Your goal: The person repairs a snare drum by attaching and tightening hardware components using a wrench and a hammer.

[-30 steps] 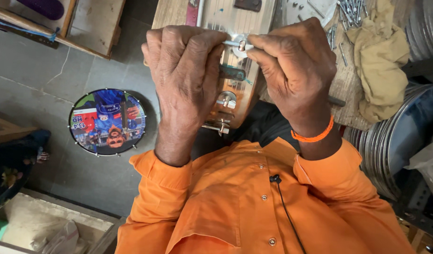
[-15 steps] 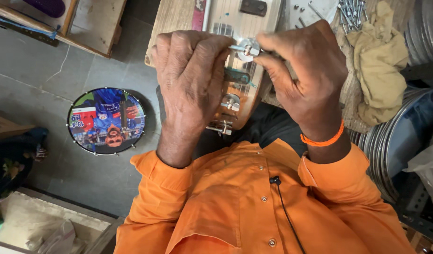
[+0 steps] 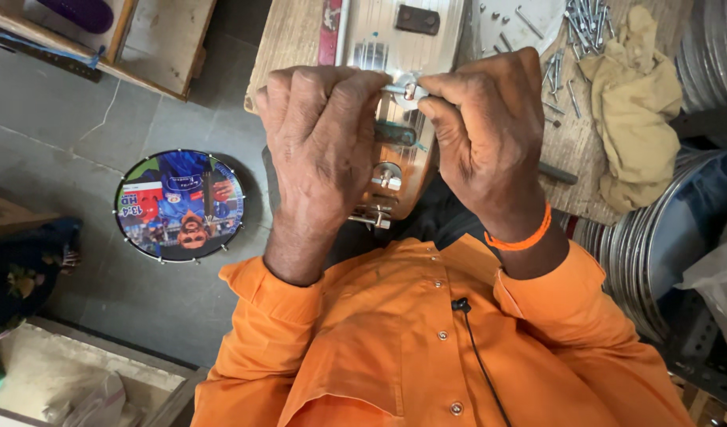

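A person in an orange shirt [image 3: 395, 356] holds both hands up close together, in front of a wooden bench [image 3: 288, 39]. The left hand [image 3: 320, 150] is curled into a loose fist, and its fingertips [image 3: 371, 83] pinch one end of a small shiny metal part [image 3: 407, 91]. The right hand [image 3: 486, 142] is curled too, and its thumb and first finger pinch the other end of the same part. So both hands are clamped on this one little piece (it looks like a small screw fitting, but it is too tiny to tell for sure). The hands almost touch each other at the part.

The small part sits between the two hands, up above a long silver metal shell [image 3: 399, 47] that lies on the bench. The shell has more little metal fittings along its side, just under the hands.

The right wrist wears an orange band [image 3: 521, 237]. A thin black wire with a small clip [image 3: 460, 304] runs down the shirt.

To the right on the bench lie many loose screws [image 3: 581, 20] and a crumpled yellow cloth [image 3: 636, 103]. Beside that, shiny metal rings [image 3: 640, 253] are stacked on edge.

On the grey floor to the left lies a round drum [image 3: 180, 205] with a bright picture on its skin. Wooden boxes [image 3: 154, 35] stand nearby.
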